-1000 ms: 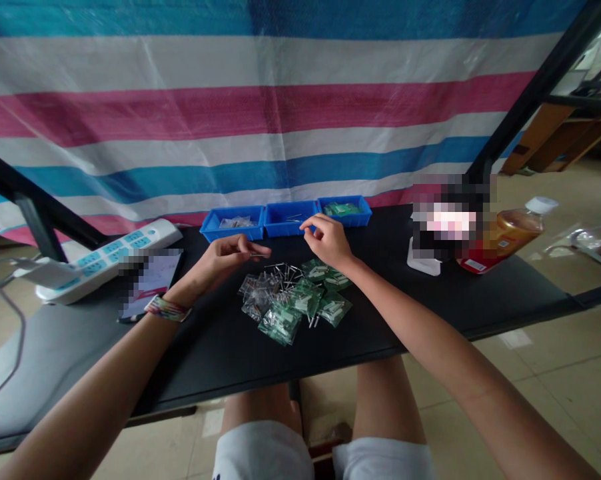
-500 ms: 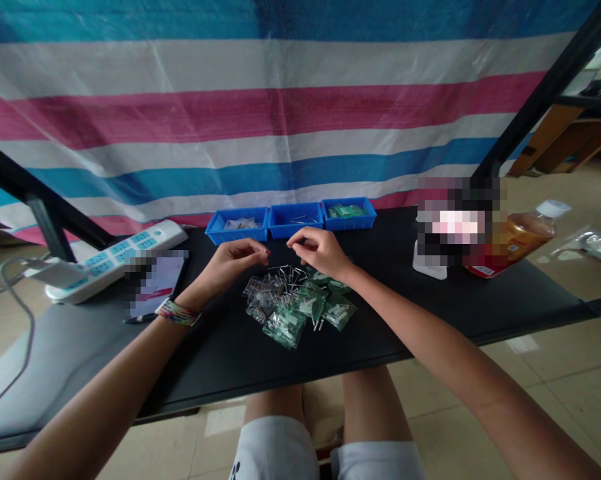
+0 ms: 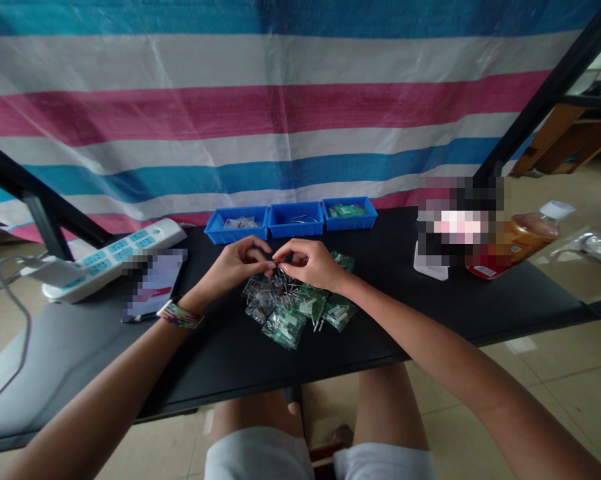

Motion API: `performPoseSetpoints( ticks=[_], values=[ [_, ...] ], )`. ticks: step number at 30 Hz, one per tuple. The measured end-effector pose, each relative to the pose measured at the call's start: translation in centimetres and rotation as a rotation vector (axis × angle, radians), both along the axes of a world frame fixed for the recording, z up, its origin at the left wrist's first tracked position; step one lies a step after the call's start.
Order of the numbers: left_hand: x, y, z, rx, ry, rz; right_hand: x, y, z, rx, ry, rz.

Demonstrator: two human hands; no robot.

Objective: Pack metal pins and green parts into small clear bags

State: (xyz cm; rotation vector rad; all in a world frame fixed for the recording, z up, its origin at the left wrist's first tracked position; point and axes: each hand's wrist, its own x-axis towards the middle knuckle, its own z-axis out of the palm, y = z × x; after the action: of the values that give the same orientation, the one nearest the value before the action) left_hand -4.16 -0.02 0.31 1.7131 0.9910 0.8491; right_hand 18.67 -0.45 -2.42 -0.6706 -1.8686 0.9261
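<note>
My left hand (image 3: 243, 260) and my right hand (image 3: 308, 262) meet fingertip to fingertip above the far side of a mixed pile. Both are pinched closed; whatever sits between the fingertips is too small to make out. Beneath them lie loose metal pins (image 3: 291, 283), partly hidden by my right hand. Small clear bags (image 3: 261, 300) with brownish parts form the left of the pile. Green bags (image 3: 284, 325) holding pale pieces lie at its front and right. Behind my hands stand three blue bins: the left bin (image 3: 235, 235) with clear bags, the middle bin (image 3: 296, 230) with a few thin metal pieces, the right bin (image 3: 350, 220) with green bags.
On the left of the black table (image 3: 205, 373) lie a power strip (image 3: 115, 257) with a plugged-in adapter and a phone (image 3: 156, 283). A tilted bottle (image 3: 525, 240) and a white object (image 3: 430, 261) are at the right. A striped sheet (image 3: 280, 107) hangs behind the bins.
My right hand has moved left and slightly down, so its fingertips now meet those of my left hand. The pile and bins stay in place.
</note>
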Motion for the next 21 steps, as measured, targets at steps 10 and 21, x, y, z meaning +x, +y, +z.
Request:
performPoseSetpoints(
  ticks=[10,21],
  values=[
    [0.0,-0.3,0.4,0.058,-0.035,0.017,0.2,0.7,-0.1,0.002,-0.035,-0.075],
    [-0.1,-0.3,0.3,0.188,0.025,0.056,0.3,0.7,-0.2,-0.128,0.071,-0.131]
  ],
)
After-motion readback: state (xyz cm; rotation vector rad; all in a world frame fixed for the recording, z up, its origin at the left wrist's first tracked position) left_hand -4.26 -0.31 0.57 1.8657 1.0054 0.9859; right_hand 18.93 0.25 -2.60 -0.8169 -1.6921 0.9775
